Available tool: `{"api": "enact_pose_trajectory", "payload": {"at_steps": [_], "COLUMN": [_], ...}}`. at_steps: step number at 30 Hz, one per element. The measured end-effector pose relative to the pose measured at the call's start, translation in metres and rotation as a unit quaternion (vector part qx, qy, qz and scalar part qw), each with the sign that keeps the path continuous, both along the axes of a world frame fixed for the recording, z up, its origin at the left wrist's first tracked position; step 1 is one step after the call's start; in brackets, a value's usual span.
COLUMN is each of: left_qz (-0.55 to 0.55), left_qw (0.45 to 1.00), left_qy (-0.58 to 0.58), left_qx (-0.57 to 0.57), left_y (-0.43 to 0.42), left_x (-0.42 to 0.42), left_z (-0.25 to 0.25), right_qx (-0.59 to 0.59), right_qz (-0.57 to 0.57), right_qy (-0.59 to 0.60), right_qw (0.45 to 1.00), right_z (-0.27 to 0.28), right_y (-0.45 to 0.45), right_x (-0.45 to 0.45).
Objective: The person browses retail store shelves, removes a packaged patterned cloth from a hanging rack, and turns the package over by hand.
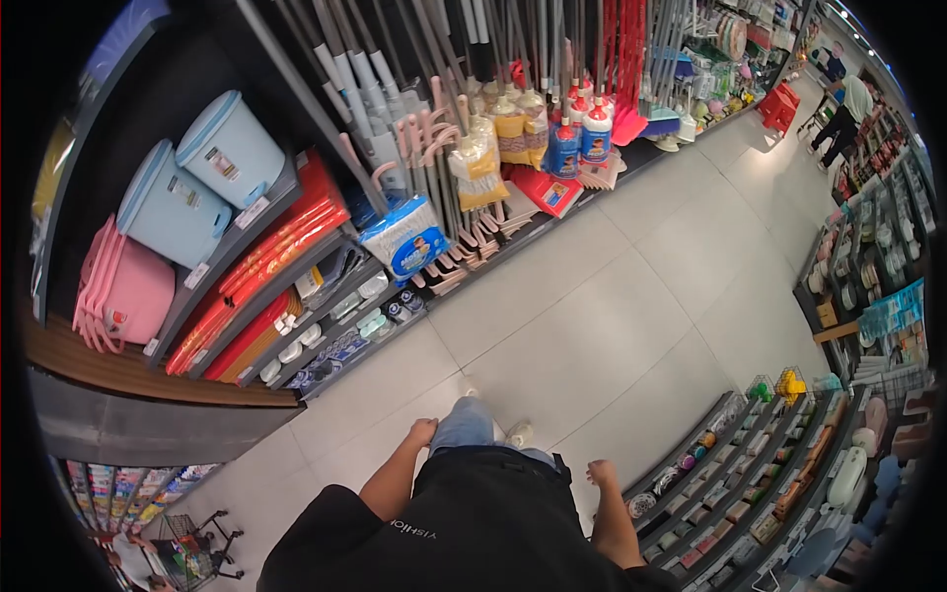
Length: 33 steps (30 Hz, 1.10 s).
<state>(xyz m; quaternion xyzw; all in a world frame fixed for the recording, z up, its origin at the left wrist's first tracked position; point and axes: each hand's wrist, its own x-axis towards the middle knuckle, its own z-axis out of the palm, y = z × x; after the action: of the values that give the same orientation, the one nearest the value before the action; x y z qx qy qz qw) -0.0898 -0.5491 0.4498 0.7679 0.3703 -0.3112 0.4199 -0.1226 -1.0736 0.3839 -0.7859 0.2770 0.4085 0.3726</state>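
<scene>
My left hand [422, 431] hangs beside my thigh with the fingers curled in, and nothing shows in it. On the other side of my body, my right hand [600, 473] hangs with its fingers loosely bent and a little apart, holding nothing that I can see. Neither hand touches a shelf. The right one is nearest to a low tiered shelf [725, 493] of small packaged goods. Ahead of the left one stands a display of mops and brooms [478, 148], with a bagged white mop head [404, 237] at its near end.
Light blue bins [173, 202] and pink baskets [128, 286] sit on the left shelving. A grey tiled floor [582, 296] runs between the shelves. Farther along are a red floor sign [779, 107] and a person [843, 118]. A shopping cart [192, 553] stands at the lower left.
</scene>
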Motion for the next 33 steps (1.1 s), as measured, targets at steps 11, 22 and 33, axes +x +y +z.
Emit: {"api": "enact_pose_trajectory", "payload": {"at_steps": [11,22,33], "left_qz": [-0.609,-0.501,-0.458], "left_qw": [0.787,0.863,0.887], "left_qy": [-0.059,-0.021,-0.05], "left_qx": [0.074,0.058,-0.002], "left_y": [-0.064,-0.201,-0.349], "left_x": [0.145,0.462,0.696], "left_z": [-0.099,-0.07,0.029], "right_qx": [-0.016,0.059,0.054], "right_qz": [-0.085,-0.417,-0.458], "right_qy": [-0.092,-0.052,-0.022], "right_qw": [0.992,0.906,0.887], "right_z": [-0.01,0.034,0.031], "right_y": [-0.014,-0.122,-0.202], "right_x": [0.037,0.218,0.368]}}
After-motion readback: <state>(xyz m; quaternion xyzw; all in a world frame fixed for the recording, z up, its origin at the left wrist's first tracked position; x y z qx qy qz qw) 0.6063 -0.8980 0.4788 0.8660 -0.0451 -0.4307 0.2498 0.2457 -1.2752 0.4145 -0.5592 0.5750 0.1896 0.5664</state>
